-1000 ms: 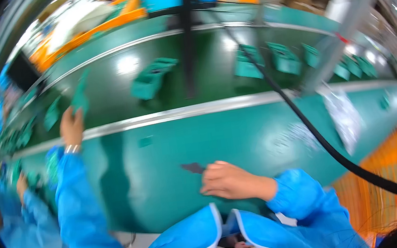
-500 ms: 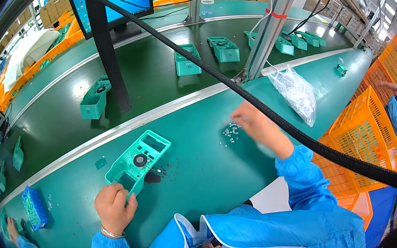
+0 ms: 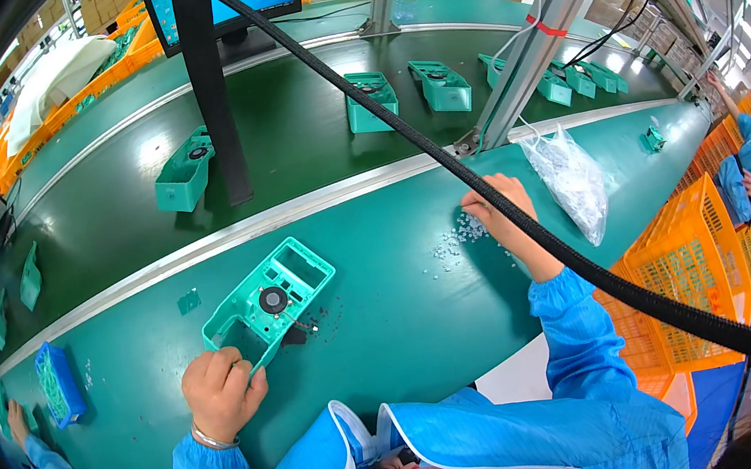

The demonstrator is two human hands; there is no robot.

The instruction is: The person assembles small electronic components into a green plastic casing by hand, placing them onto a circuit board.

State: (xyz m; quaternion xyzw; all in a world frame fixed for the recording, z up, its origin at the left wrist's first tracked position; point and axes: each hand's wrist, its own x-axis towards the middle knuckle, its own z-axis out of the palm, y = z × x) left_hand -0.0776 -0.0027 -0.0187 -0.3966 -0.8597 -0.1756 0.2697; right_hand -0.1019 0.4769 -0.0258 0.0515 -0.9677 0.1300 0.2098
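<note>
Worktop (image 3: 425, 323): a long green bench curving across the view, with a metal rail between it and a darker conveyor belt (image 3: 306, 139) behind.
Conveyor belt: carries several teal housings like the one in front, well apart from each other.
Black hose (image 3: 527, 233): runs slantwise over the scene and crosses in front of the right forearm.
Plastic housing (image 3: 268, 298): a flat teal shell with a round black part in its middle, lying on the worktop just ahead of the left hand; small dark bits lie beside it.
Clear bag (image 3: 569, 179): lies on the worktop just right of the right hand.
Left hand (image 3: 221, 388): fingers curled, clenched on the near corner of the plastic housing, wrist low at the bench edge.
Right hand (image 3: 498, 211): arm stretched far forward, fingertips bent down onto the small white parts; whether it has pinched one I cannot tell.
Small white parts (image 3: 454, 241): a loose scatter on the worktop under and left of the right hand.
Step in hand: likely fetching a small part while the housing is steadied.
Next move calls for: probably a fine pinch, then bringing the right hand back to the housing.
</note>
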